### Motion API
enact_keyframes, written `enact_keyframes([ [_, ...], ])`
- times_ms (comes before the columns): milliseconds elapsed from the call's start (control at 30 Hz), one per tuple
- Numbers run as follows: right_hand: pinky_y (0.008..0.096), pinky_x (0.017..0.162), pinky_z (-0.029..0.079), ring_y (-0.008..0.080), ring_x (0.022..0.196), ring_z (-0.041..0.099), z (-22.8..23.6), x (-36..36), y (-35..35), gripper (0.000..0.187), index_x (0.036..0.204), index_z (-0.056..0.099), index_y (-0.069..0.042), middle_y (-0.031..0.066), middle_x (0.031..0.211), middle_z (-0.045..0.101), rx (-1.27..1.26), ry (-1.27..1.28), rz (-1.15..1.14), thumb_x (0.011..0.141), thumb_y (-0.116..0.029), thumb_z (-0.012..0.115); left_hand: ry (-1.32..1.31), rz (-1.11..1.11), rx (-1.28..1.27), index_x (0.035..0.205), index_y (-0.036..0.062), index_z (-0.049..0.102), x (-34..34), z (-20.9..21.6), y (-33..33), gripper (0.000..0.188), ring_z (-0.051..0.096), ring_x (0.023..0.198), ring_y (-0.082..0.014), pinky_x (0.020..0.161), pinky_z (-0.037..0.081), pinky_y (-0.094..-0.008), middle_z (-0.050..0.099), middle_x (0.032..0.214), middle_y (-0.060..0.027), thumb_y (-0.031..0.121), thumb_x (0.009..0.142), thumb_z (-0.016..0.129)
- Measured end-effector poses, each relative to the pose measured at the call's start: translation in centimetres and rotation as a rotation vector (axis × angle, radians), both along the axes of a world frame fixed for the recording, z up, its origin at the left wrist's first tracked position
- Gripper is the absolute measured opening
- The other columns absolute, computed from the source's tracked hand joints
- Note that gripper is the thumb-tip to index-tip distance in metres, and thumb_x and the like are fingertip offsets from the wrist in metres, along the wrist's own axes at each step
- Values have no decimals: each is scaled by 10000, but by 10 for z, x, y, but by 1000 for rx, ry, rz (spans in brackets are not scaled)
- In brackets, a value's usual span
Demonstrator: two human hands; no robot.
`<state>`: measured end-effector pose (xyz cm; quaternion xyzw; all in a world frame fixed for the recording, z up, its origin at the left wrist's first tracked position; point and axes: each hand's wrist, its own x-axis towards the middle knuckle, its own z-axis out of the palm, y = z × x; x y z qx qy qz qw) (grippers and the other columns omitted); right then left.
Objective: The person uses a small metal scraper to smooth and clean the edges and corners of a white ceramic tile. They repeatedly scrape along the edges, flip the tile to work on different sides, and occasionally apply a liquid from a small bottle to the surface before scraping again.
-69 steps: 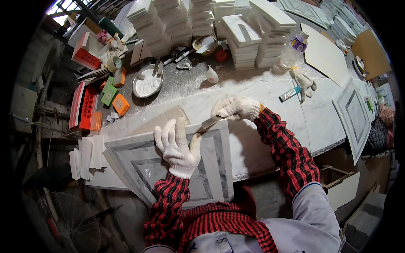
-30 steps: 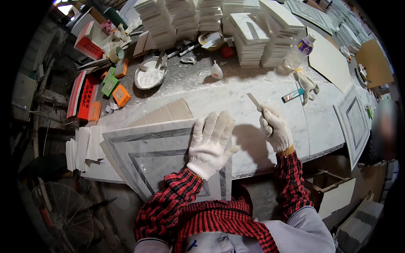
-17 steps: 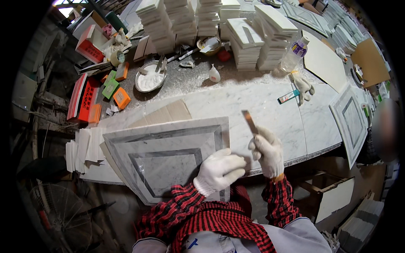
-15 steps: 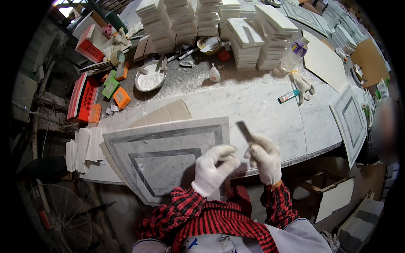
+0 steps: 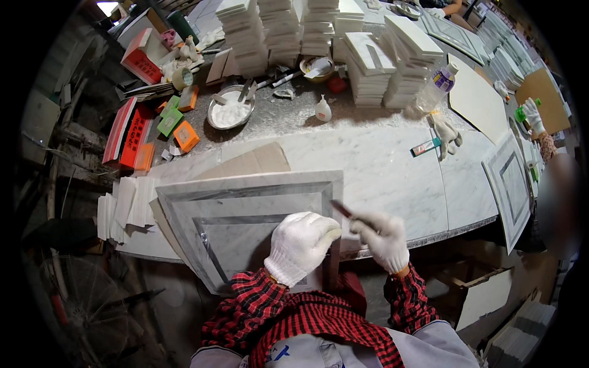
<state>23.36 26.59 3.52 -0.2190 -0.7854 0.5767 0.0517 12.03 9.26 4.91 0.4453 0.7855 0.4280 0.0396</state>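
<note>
Left hand (image 5: 302, 246), in a white work glove, is curled over the near right corner of the framed marble panel (image 5: 245, 214), probably pinning it so it can't slide on the marble-topped bench (image 5: 392, 172). Right hand (image 5: 381, 239) is closed around a thin flat blade (image 5: 342, 209), tip angled at that same corner, so both hands sit close together. Behind the panel there's a metal bowl of white powder (image 5: 230, 110) and stacks of white tiles (image 5: 368, 61) within reach.
</note>
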Motion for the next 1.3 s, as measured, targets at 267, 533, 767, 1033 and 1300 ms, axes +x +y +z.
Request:
enact_keyframes([
  [267, 233, 563, 455, 65, 604, 543, -13, -43, 25, 319, 1277, 659, -26, 37, 732, 658, -83, 199, -195, 973, -115, 618, 360, 162, -79, 1067, 155, 702, -5, -23, -16, 399, 582, 1193, -329, 1040, 414, -485, 651, 1209, -102, 290, 720, 843],
  [533, 249, 588, 475, 72, 617, 539, -25, -69, 32, 381, 1338, 639, -78, 43, 737, 641, 86, 280, -50, 960, -74, 589, 561, 167, -129, 1273, 226, 628, -15, -75, -27, 592, 395, 1418, -353, 1182, 234, -524, 508, 1486, -93, 436, 746, 796],
  [767, 250, 608, 480, 92, 635, 570, -32, -74, 35, 385, 1335, 641, -78, 53, 758, 671, -14, 227, -87, 953, -74, 592, 562, 166, -162, 1291, 232, 615, -19, -79, -24, 585, 384, 1424, -350, 1174, 245, -529, 492, 1499, -97, 441, 767, 772],
  [1033, 266, 632, 496, 107, 641, 600, -36, -86, 33, 374, 1327, 645, -81, 103, 778, 686, 115, 194, -73, 955, -99, 607, 498, 145, -196, 1318, 209, 598, -22, -80, -23, 595, 382, 1421, -357, 1164, 253, -549, 468, 1514, -103, 440, 791, 750],
  [1300, 264, 676, 521, 116, 697, 650, -68, -93, 32, 347, 1286, 679, -94, 156, 896, 730, 111, 287, -111, 942, -98, 632, 464, 127, -199, 1310, 190, 599, -26, -79, -19, 597, 400, 1401, -377, 1147, 278, -561, 472, 1504, -123, 416, 781, 758],
])
